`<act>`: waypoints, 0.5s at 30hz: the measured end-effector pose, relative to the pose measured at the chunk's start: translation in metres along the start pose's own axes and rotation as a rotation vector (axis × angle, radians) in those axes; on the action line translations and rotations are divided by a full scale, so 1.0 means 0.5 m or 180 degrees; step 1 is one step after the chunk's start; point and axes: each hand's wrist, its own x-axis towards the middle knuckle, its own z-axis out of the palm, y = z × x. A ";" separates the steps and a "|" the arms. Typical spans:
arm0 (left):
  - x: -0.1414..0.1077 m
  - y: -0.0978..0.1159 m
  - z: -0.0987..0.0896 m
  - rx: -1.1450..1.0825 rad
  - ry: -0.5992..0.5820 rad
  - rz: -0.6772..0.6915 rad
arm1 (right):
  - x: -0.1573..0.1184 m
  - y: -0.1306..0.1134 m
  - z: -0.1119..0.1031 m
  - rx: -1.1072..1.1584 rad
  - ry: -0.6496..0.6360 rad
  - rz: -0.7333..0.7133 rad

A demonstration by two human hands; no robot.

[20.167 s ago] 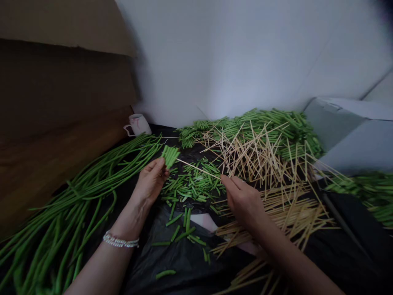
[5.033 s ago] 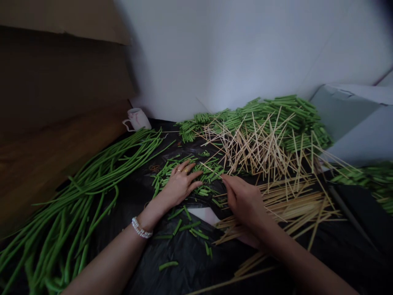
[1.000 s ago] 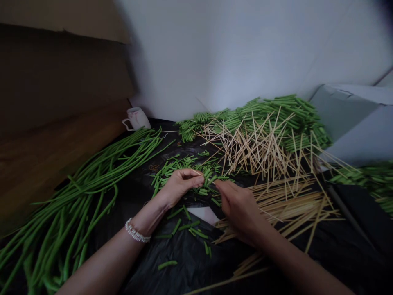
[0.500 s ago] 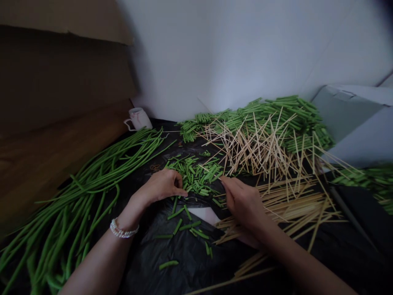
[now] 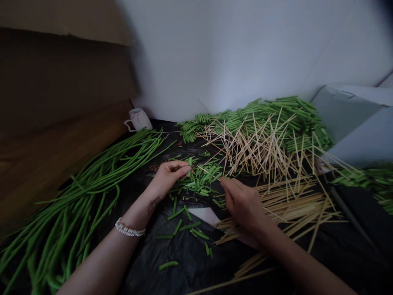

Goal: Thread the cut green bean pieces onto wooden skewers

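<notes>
The left hand (image 5: 168,175) has since lifted a short green piece (image 5: 190,161).

Left hand (image 5: 168,178): fingers (image 5: 182,171) pinched. Right hand (image 5: 244,200): likewise pinched (right of the left fingers, slightly nearer the body). Forearms (image 5: 113,250) converge toward the fingers.

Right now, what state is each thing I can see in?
Left hand: pinching a green piece.
Green piece: held roughly upright.
Right hand: gripping a thin stick.
Thin stick: slanted, apparently bare.
Cut green pieces: loose, scattered.
Long green stalks: uncut, lying in a tangle.
Far green pile: short lengths heaped, sticks jutting out.
Loose sticks: lying flat, roughly gathered.
Mug: upright, contents hidden.
Black sheet: spread out, wrinkled.
</notes>
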 end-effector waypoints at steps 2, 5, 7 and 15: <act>-0.002 -0.004 0.006 -0.0505 -0.0107 -0.0211 | 0.000 -0.003 -0.001 0.0063 -0.0021 0.0002; -0.006 -0.004 0.012 -0.0964 -0.0241 -0.0436 | -0.001 -0.007 -0.002 0.0206 -0.0090 -0.0025; -0.009 -0.001 0.016 -0.1112 -0.0291 -0.0554 | -0.001 -0.009 -0.002 0.0258 -0.0122 -0.0055; -0.011 0.002 0.021 -0.1352 -0.0270 -0.0620 | -0.001 -0.009 -0.001 0.0189 -0.0031 -0.0050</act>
